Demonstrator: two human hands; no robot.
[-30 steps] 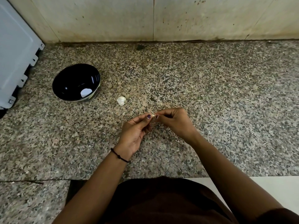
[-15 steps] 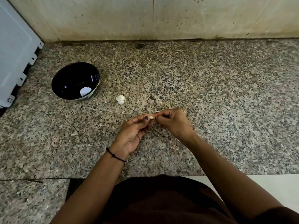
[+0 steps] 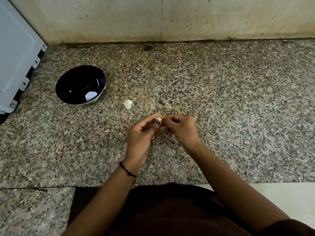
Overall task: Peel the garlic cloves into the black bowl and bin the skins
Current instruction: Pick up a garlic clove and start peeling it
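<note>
- The garlic clove (image 3: pixel 158 119) sits just above the middle of the frame, pinched between the fingertips of both hands and held above the counter. It is a small, pale, smooth nub.
- Its long axis appears to run left to right across the frame, from one hand to the other. Most of it is hidden by the fingers, so I cannot tell which end is the tip.
- The left hand (image 3: pixel 139 138) pinches the clove's left side in a narrow grip, thumb against a curled forefinger. The thumbnail is painted dark purple.
- The right hand (image 3: pixel 180 128) pinches the right side with its fingers curled tightly inward. A thin orange-tan sliver shows at its fingertips.
- The black bowl (image 3: pixel 75 86) stands upright at the left of the frame, well apart from the hands. It is round, deep and glossy, with a white patch low inside that I cannot identify.
- A white, lumpy garlic piece (image 3: pixel 128 104) lies on the counter between the bowl and the hands.
- The granite counter (image 3: pixel 221 99) is speckled grey, tan and black.
- A stained cream tiled wall (image 3: pixel 119 19) runs along the top of the frame.
- A pale grey notched panel (image 3: pixel 15 57) fills the upper left.
- A black cord bracelet (image 3: pixel 127 170) circles the left wrist.
</note>
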